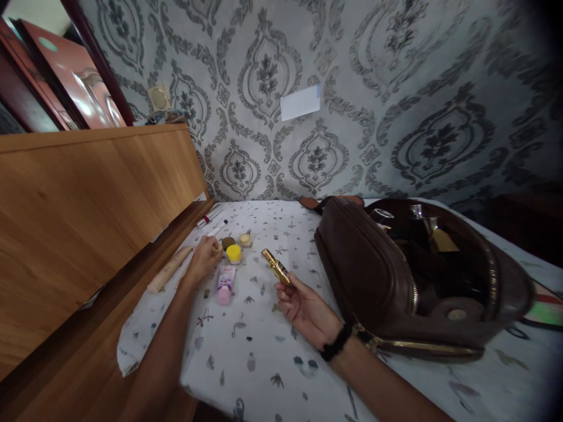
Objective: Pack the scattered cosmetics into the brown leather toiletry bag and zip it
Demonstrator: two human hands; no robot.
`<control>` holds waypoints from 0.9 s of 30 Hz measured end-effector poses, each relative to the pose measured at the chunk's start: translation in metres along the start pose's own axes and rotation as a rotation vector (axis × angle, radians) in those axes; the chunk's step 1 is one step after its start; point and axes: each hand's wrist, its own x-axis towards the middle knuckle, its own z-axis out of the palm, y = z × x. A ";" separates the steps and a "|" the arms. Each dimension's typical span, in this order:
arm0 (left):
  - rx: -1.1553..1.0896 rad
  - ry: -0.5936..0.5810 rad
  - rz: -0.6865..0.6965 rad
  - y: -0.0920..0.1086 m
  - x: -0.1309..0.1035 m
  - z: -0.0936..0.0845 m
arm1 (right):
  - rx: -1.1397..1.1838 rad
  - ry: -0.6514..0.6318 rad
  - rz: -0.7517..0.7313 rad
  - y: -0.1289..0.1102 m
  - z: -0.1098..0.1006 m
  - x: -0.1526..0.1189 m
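Note:
Between the thumb and fingers of my right hand (303, 308) is a gold tube (276, 266), held tilted above the patterned white cloth. My left hand (204, 258) is closed at the left, its fingertips around something small and pale that is mostly hidden. Close beside it are a dark brown round lid (228, 242), a yellow-lidded jar (234, 254) and a small cream-coloured jar (245, 240). A pink and white tube (226, 285) lies just in front of the yellow jar. Left of my left hand lies a beige tube (168, 270).
An open brown leather bag (365, 264) with bottles inside fills the right side. Clear and red tubes (206, 219) lie at the back left, near a white pen-like item (217, 228). A wooden panel (97, 217) borders the left; a patterned wall (272, 140) stands behind.

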 end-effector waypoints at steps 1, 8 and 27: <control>0.015 -0.024 0.002 0.000 -0.001 0.000 | -0.001 -0.007 -0.001 0.000 0.000 0.000; 0.045 -0.068 -0.015 -0.001 0.004 0.000 | 0.004 0.014 0.002 0.000 0.000 0.000; -0.060 -0.064 -0.081 -0.024 0.047 0.024 | 0.011 0.030 0.001 -0.001 0.000 0.000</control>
